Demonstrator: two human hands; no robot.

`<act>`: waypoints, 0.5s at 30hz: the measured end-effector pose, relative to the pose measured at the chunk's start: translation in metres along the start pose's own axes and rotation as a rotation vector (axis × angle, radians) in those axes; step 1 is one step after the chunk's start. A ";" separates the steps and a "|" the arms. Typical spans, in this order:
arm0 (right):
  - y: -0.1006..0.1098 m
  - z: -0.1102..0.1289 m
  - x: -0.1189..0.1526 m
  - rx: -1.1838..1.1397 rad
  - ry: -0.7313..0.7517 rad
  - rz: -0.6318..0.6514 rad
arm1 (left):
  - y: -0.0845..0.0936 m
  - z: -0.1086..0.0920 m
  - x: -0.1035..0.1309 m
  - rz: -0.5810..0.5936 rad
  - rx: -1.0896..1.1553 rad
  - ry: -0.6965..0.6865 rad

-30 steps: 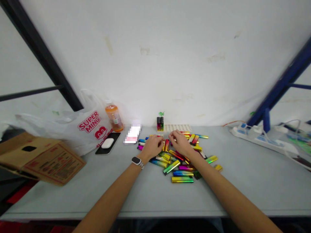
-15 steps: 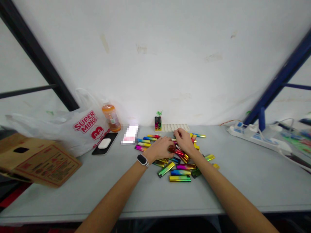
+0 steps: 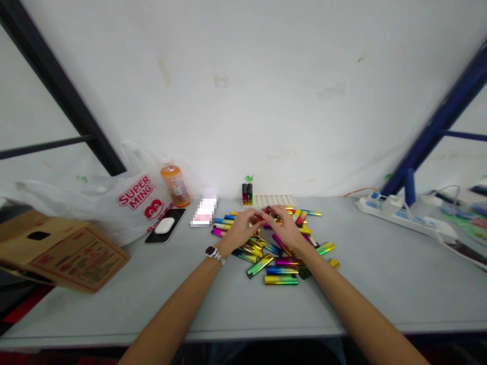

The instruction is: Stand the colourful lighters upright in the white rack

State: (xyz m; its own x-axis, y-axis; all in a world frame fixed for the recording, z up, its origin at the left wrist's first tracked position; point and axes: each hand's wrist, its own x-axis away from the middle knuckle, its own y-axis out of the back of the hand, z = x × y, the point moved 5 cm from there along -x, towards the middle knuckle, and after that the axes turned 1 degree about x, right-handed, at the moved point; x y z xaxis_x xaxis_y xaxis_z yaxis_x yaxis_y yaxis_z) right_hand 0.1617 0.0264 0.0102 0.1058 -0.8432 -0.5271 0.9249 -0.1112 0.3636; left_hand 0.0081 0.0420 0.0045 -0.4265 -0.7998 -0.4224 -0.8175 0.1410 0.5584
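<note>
My left hand and my right hand meet above a loose heap of shiny, multicoloured lighters. Between the curled fingertips of both hands shows the dark end of a lighter; the rest of it is mostly covered by the fingers. Behind the hands lies a cream-coloured tray with rows of holes. At its left end several lighters stand upright, dark tops up. Part of the heap is hidden under my hands.
To the left are a cardboard box, a white plastic bag, an orange drink bottle, a dark phone with a white case on it, and a blurred-out bright rectangle. A power strip lies right. A wall stands behind.
My hands have come together at the fingertips, the left one moving slightly left and up from the heap. Some lighters beneath have shifted, and more of the heap's middle shows.
</note>
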 end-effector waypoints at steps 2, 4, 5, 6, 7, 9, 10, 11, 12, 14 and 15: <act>-0.005 0.010 0.002 0.037 0.052 0.002 | -0.003 -0.002 0.000 -0.030 0.049 0.009; -0.006 0.015 0.003 0.032 0.063 -0.011 | -0.003 -0.004 0.001 -0.047 0.055 0.019; -0.005 0.016 0.003 0.015 0.053 -0.027 | -0.002 -0.005 0.001 -0.051 0.041 0.020; -0.003 0.015 0.003 -0.007 0.035 -0.045 | -0.001 -0.005 0.002 -0.056 0.020 0.020; -0.001 0.014 0.004 -0.034 0.008 -0.067 | 0.002 -0.004 0.003 -0.061 -0.004 0.020; 0.001 0.009 0.005 -0.111 -0.070 -0.103 | 0.007 0.001 0.004 -0.071 -0.045 0.025; 0.000 0.006 0.006 -0.166 -0.113 -0.102 | 0.009 0.004 0.004 -0.075 -0.057 0.031; -0.002 0.004 0.007 -0.228 -0.152 -0.086 | 0.010 0.009 0.004 -0.077 -0.064 0.040; -0.005 0.002 0.007 -0.289 -0.188 -0.069 | 0.011 0.013 0.004 -0.079 -0.071 0.049; -0.010 0.001 0.008 -0.390 -0.247 -0.053 | 0.012 0.020 0.004 -0.075 -0.099 0.056; -0.010 0.000 0.008 -0.425 -0.271 -0.064 | 0.012 0.022 0.004 -0.072 -0.119 0.052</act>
State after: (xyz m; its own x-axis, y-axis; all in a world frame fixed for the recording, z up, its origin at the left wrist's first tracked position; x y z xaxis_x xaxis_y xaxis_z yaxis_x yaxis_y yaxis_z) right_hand 0.1528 0.0208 0.0024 -0.0022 -0.9543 -0.2989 0.9992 0.0094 -0.0377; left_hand -0.0114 0.0528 -0.0062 -0.3453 -0.8350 -0.4284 -0.7923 0.0148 0.6099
